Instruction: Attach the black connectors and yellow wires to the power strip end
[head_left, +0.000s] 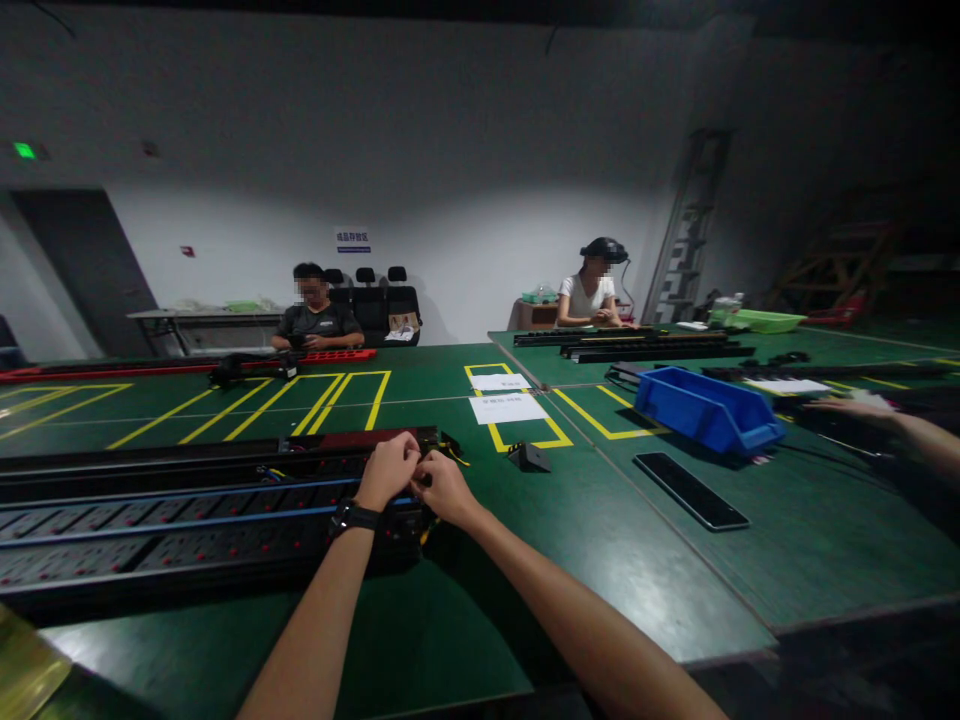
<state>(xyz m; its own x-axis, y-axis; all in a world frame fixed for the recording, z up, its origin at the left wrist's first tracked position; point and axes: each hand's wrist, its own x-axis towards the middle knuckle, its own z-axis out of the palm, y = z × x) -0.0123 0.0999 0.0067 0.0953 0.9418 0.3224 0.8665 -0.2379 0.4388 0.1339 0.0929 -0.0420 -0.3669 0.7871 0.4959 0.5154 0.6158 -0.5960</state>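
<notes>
From my end, head view: the left hand (388, 470) and right hand (444, 487) meet at the right end of the black strips (240, 535), on the near side of the green table (600, 520). Fingers of both curled, gap narrow, tips close together; whether they pinch anything I cannot tell, since the knuckles cover it. Strips lie side by side and run left out of view; the left wrist and watch (352, 517) cover part of them. Wires (457, 452) poke out at that end, too small for me to trace. Small black block (529, 458) to the right, its detail lost in the dimness. Farther right, phone (691, 490) flat, near side of the blue bin (679, 415); I can't see the bin's floor. Right edge: a co-worker's hand (847, 407), forearm cut off, its contact unclear. Near left corner: a yellowish thing (26, 665), cropped and blurred.
</notes>
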